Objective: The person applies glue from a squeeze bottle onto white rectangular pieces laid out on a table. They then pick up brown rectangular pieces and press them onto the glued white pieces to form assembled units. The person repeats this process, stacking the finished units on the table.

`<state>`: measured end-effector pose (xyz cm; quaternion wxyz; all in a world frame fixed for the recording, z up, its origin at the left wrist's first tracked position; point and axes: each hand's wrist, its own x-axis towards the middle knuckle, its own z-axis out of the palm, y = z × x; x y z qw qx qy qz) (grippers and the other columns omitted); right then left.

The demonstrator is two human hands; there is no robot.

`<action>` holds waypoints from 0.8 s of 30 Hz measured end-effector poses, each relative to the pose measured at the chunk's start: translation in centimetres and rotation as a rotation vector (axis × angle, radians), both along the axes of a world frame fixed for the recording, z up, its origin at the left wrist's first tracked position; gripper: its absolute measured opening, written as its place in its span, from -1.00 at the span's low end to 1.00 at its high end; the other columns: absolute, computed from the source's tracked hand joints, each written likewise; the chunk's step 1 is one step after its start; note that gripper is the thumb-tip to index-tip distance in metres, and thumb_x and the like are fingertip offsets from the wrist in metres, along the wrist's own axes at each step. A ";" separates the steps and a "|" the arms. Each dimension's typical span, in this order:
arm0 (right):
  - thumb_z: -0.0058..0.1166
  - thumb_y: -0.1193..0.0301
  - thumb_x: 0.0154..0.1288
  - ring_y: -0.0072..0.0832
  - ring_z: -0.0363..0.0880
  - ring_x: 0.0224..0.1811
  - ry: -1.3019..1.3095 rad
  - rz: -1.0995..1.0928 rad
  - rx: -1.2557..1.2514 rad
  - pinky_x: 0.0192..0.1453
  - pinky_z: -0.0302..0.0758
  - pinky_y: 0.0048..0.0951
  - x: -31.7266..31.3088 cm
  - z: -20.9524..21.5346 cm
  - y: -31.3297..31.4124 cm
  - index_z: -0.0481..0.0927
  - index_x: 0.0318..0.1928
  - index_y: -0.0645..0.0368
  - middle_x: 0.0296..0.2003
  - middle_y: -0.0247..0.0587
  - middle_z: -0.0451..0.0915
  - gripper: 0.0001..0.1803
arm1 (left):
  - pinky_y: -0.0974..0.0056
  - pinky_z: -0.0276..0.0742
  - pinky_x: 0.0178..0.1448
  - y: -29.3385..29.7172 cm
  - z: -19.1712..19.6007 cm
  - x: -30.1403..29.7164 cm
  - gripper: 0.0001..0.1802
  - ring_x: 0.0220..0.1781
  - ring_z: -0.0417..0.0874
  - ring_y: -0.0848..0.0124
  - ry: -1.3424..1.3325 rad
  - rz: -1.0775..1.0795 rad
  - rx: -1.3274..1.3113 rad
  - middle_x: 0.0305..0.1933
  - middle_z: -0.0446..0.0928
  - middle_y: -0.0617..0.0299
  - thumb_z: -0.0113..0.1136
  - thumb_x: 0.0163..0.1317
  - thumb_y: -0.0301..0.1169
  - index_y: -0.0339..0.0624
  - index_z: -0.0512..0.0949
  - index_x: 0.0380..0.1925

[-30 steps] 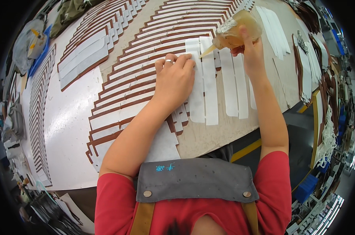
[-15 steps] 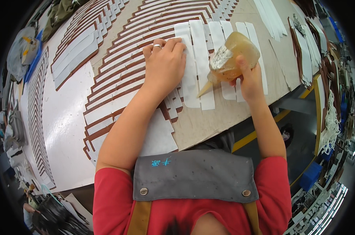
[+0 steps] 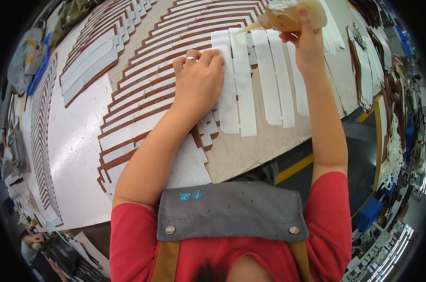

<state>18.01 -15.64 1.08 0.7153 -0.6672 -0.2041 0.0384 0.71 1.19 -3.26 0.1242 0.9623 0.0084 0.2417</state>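
Observation:
My right hand (image 3: 309,49) is wrapped round a translucent squeeze bottle (image 3: 284,19) holding yellowish liquid. The bottle is tipped on its side, and its tapered nozzle points left, its tip over the far end of a white strip (image 3: 243,89). My left hand (image 3: 199,80) lies palm down with bent fingers, fingertips at the left edge of the neighbouring white strip (image 3: 228,103); the thumb is hidden. Another pair of white strips (image 3: 274,84) lies to the right, and a further single strip (image 3: 301,89) is partly behind my right forearm.
Overlapping rows of white pieces with brown edges (image 3: 147,94) cover the table left of the strips. A smaller stack (image 3: 88,70) lies farther left. Brown and white strips (image 3: 361,66) hang over the right edge. A plastic bag (image 3: 27,58) sits at the far left.
My right hand has carried the squeeze bottle away from me, from the strips' near end to their far end, and the nozzle has swung to point left. My left hand has barely moved.

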 end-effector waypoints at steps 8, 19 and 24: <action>0.12 0.05 0.25 -0.70 0.44 -0.63 -0.079 0.018 0.038 -0.68 0.30 -0.69 2.7 -1.3 3.1 0.50 -0.24 0.06 -0.51 -0.43 0.53 -0.66 | 0.18 0.13 0.06 -0.1 0.1 0.0 -0.80 -0.06 0.44 0.32 0.005 -0.001 -0.019 -0.03 0.53 0.41 0.19 0.08 -0.42 -0.04 0.52 -0.25; 0.10 -0.05 0.22 -0.59 0.45 -0.64 -0.002 0.056 -0.126 -0.63 0.35 -0.61 -0.8 -1.4 -0.3 0.46 -0.14 0.24 -0.46 -0.26 0.53 -0.45 | 0.17 0.15 0.04 -0.1 -0.2 0.1 -0.80 -0.07 0.45 0.33 -0.023 0.009 0.015 -0.03 0.53 0.41 0.21 0.06 -0.42 -0.02 0.52 -0.26; 0.10 -0.05 0.22 -0.61 0.46 -0.58 0.071 0.084 -0.151 -0.63 0.34 -0.61 -4.6 -1.0 -1.9 0.45 -0.12 0.23 -0.42 -0.28 0.52 -0.45 | 0.16 0.14 0.03 -0.1 -0.2 0.1 -0.80 -0.06 0.45 0.33 -0.025 0.006 0.029 -0.03 0.53 0.43 0.22 0.05 -0.42 0.00 0.52 -0.27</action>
